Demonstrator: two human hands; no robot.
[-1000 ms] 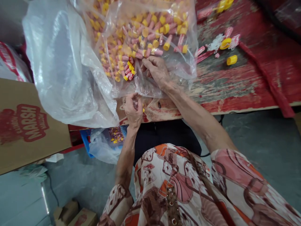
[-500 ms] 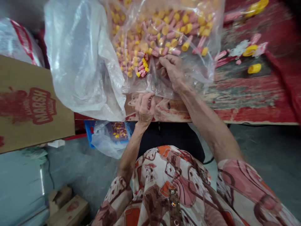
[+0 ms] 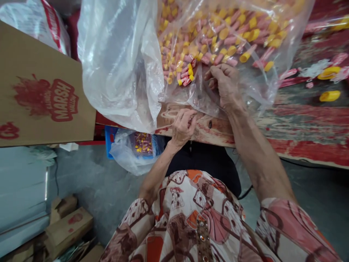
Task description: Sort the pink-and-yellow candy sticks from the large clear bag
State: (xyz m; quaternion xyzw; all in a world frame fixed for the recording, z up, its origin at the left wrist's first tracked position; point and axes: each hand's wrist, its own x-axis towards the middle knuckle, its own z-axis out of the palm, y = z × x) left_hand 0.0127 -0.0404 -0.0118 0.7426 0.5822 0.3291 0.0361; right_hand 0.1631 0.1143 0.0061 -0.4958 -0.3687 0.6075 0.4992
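Observation:
A large clear plastic bag (image 3: 253, 85) lies on the worn table, with many small pink tubes with yellow caps (image 3: 218, 43) in and under its film. My right hand (image 3: 226, 82) is over the bag's near part, thumb and fingers bent together beside the pink pieces. What is between its fingertips is hidden. Close to the table's front edge, my left hand (image 3: 183, 127) is curled closed, with a small reddish bit showing in it that I cannot name. Several brighter red-and-white pieces with yellow caps (image 3: 187, 74) lie in a small cluster just left of my right hand.
Whitish plastic sheeting (image 3: 117, 72) hangs over the table edge at left, beside a cardboard box (image 3: 46, 87). Below is a blue crate (image 3: 109, 142) holding a bag of similar pieces. Loose yellow caps (image 3: 329, 96) and pink scraps lie on the right. Cartons (image 3: 68, 229) stand on the floor.
The view has turned left, so the table and its things appear further right. Both hands keep nearly the same pose and place relative to the bag.

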